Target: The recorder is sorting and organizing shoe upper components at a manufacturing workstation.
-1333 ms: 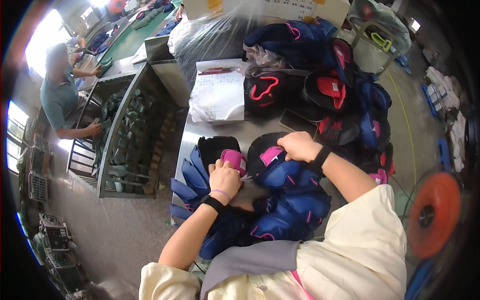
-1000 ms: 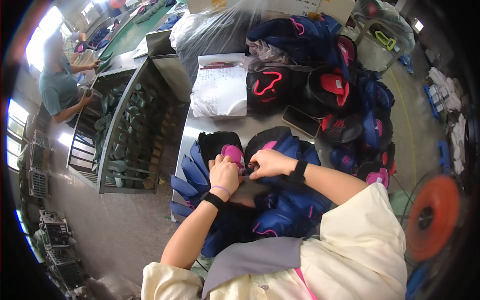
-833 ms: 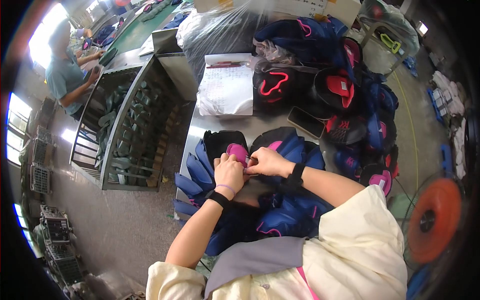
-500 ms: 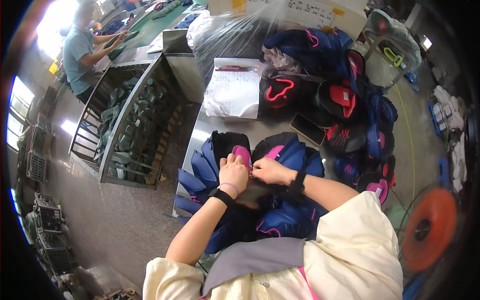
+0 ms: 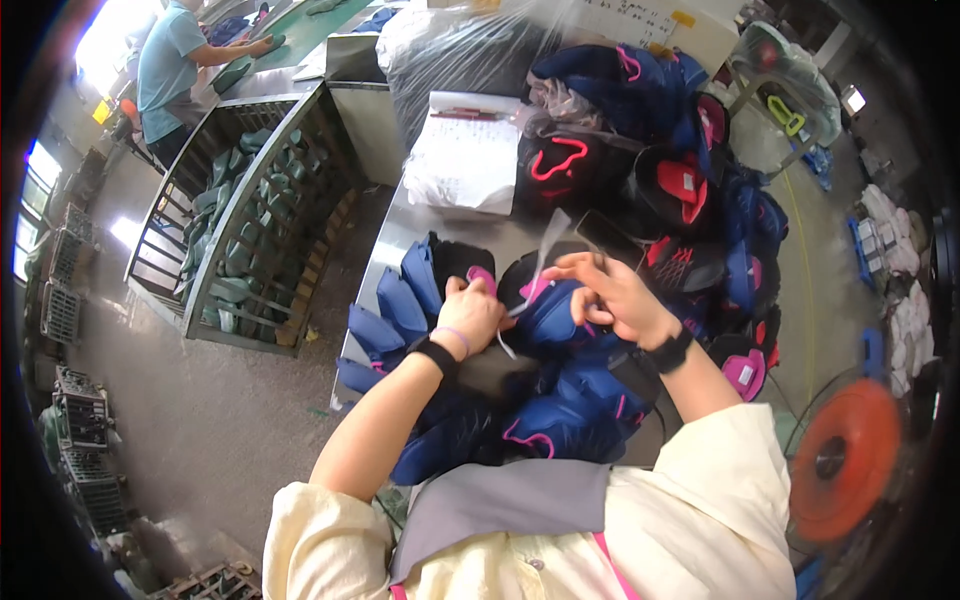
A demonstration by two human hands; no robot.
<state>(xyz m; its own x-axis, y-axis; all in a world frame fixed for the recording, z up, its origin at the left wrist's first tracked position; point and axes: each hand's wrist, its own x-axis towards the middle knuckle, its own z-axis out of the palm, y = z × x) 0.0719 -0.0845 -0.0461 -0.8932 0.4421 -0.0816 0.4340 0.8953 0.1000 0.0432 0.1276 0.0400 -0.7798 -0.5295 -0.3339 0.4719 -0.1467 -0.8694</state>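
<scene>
My left hand (image 5: pixel 470 318) is closed on a black and navy shoe upper with a pink tongue (image 5: pixel 482 277). A thin whitish strip (image 5: pixel 546 250) rises in a curve from beside its thumb, and a short end hangs below. My right hand (image 5: pixel 622 303) is lifted to the right of it, its fingers bent but apart. Those fingertips are near the strip; whether they touch it, I cannot tell. Beneath the right hand lie more navy uppers (image 5: pixel 560 322). Others fan out along the left side of the table (image 5: pixel 392 312).
Papers with a pen (image 5: pixel 462 160) and a dark phone (image 5: pixel 608 238) lie beyond my hands. Heaped uppers (image 5: pixel 690 190) line the right. A barred cart (image 5: pixel 215 320) of green shoe-shaped pieces stands left. An orange fan (image 5: pixel 845 460) is at right; a person (image 5: pixel 172 75) works far left.
My right hand has come away from the left, moving right with its fingers loosening. The whitish strip now stands up between the hands. My left hand stays at the upper.
</scene>
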